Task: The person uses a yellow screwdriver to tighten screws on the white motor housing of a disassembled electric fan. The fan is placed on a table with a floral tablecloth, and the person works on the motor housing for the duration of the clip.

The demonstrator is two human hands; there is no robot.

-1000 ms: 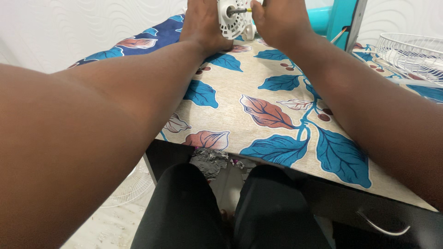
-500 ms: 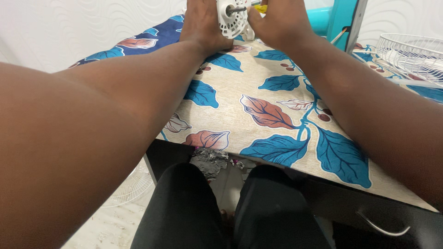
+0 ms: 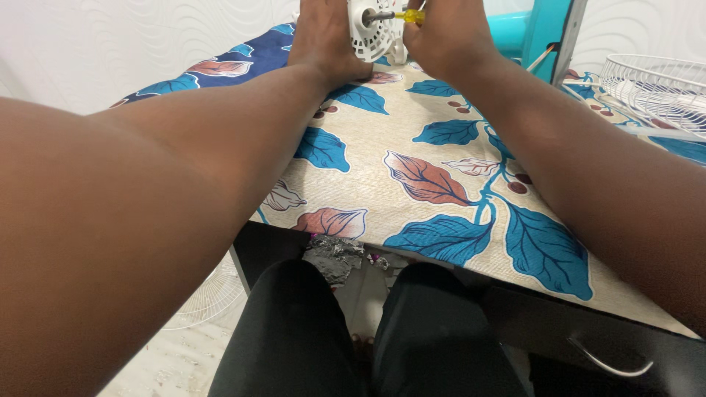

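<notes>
Head view: the left hand [image 3: 323, 37] stays pressed against the white fan part [image 3: 371, 33] at the table's [image 3: 412, 140] far edge. The right hand [image 3: 441, 33], fingers clamped on the screwdriver [image 3: 401, 15], now shows more yellow handle than before.

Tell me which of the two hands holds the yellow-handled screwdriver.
The right hand grips the screwdriver; the left hand braces the white fan part.

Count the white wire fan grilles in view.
2. One wire grille lies on the table at the right edge; another grille rests on the floor under the table's left side. Others may be hidden.
</notes>
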